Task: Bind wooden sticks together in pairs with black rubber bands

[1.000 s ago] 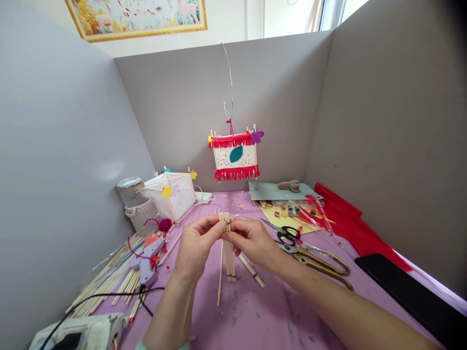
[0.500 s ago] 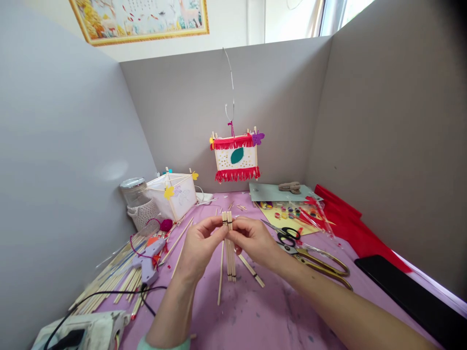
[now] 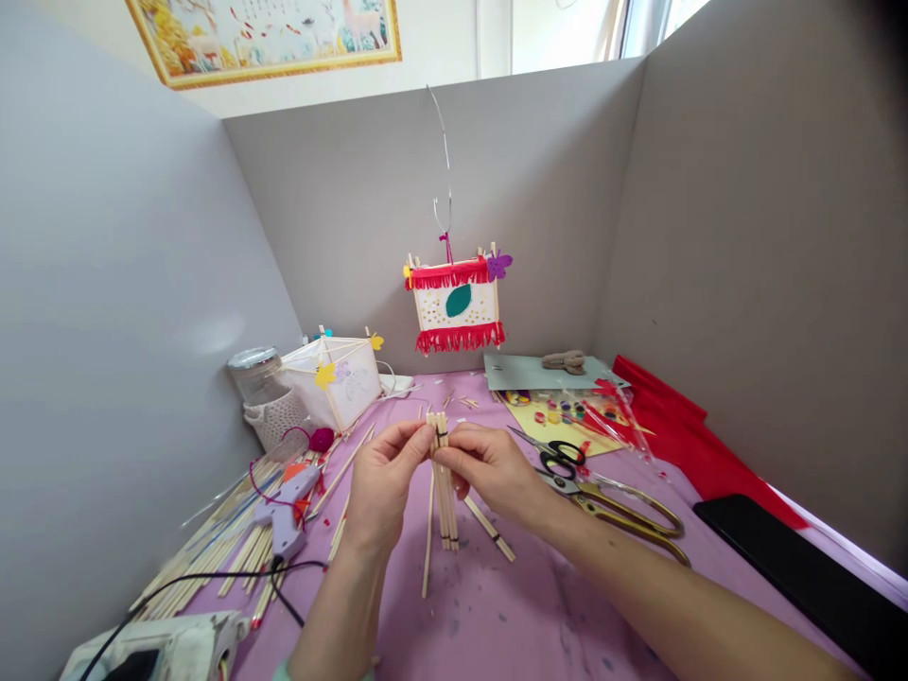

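Both hands pinch the upper end of a small bundle of wooden sticks, held upright over the table with dark marks near its top and bottom. My left hand grips the left side of the top between thumb and fingers. From the right, my right hand closes on the bundle just below the upper dark mark. A loose stick lies to the left of the bundle, and a short marked stick pair to its right. The fingers partly hide the sticks' upper portion.
Left are a lilac glue gun with a black cord, scattered sticks, a jar and a white paper lantern. Right are black scissors, gold-handled shears and a black phone-like slab. A red-fringed lantern hangs ahead.
The left thumb has moved up toward the top of the bundle, and the right thumb has shifted left across it. The stick tops lean slightly left. The camera view has shifted a little.
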`<state>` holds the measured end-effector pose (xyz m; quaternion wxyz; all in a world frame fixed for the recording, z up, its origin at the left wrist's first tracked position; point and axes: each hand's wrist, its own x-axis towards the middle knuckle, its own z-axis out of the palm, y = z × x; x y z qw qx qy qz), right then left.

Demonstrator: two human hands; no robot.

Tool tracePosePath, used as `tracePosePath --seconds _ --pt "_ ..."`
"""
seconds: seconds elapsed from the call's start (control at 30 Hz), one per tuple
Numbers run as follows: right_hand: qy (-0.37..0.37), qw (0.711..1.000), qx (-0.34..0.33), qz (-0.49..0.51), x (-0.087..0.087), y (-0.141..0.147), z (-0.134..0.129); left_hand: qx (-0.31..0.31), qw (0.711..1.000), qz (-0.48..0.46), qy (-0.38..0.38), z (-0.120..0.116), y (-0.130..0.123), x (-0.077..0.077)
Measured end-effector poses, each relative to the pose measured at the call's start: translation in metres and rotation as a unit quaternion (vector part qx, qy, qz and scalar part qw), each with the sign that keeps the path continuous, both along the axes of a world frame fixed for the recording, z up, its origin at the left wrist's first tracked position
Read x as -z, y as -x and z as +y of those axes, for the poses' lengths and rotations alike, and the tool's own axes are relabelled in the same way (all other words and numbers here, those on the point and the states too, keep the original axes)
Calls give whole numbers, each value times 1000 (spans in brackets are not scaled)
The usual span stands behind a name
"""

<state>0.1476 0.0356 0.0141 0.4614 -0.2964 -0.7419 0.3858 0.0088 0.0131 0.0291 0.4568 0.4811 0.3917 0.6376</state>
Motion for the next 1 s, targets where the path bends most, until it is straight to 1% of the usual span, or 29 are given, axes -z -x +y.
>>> tracePosePath --seconds 0.23,0.37,0.43,0.53,0.57,0.63,0.73,0.8,0.9,1.0 --pt "-10 1000 -2 -15 -3 -2 0 20 1000 13 7 -1 2 -3" --pt "-29 999 12 -33 -6 -3 0 27 999 21 12 -1 1 -5" --pt "-53 997 31 -40 -7 -3 -1 29 999 26 16 -1 1 -5" --pt "-98 990 88 -47 -9 -2 -3 30 999 35 16 -2 0 -6" --pt "-103 988 106 -47 -10 -2 -4 30 999 38 13 -2 0 -6" --pt "-90 987 123 -40 -12 -1 -6 26 999 42 5 -2 0 -5" --pt "-49 993 106 -15 -13 -1 -7 17 999 46 8 -3 1 -5" --pt "-34 996 88 -1 -12 -1 -8 23 998 51 17 -4 0 -5" --pt "-36 997 69 21 -11 -2 -8 37 998 52 25 -5 0 -5" --pt "-64 996 61 28 -11 -2 -8 52 997 45 28 -5 1 -6"
